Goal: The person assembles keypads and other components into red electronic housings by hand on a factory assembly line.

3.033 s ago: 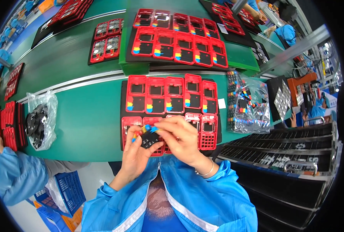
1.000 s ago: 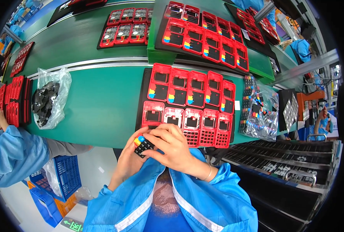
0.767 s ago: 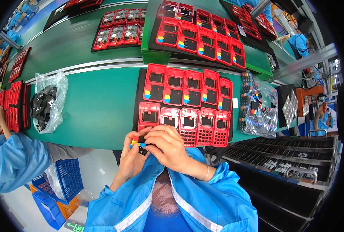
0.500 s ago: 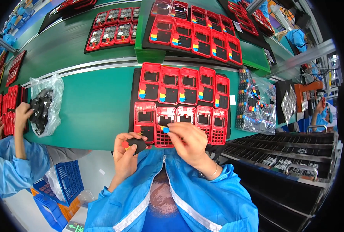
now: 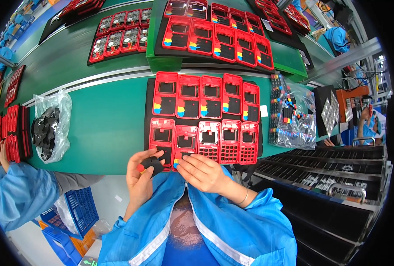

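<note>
Rows of red plastic handset housings [image 5: 188, 93] lie on a black tray [image 5: 148, 106] before me. Black keypads with coloured keys fill the far row. My left hand [image 5: 138, 177] is closed on black rubber keypads [image 5: 153, 165], with red and yellow keys showing beneath, beside the near-left housing. At the second housing of the near row [image 5: 186, 134], my right hand [image 5: 202, 174] has its fingers together on a keypad [image 5: 176, 162], whose blue and yellow edge shows. The fingers hide the rest of it. Farther right in that row, the housings have bare key holes.
A clear bag of black parts [image 5: 47, 133] lies at left, near a co-worker's hand [image 5: 3, 155] and red housings. At right is a bag of coloured keypads [image 5: 294, 117]. A raised green shelf [image 5: 166, 63] carries more housings. Black racks [image 5: 321, 190] stand right of the table.
My right hand has brought the keypad down onto the second near housing, which is now tilted toward me. The co-worker's hand has left the black parts bag for the red housings.
</note>
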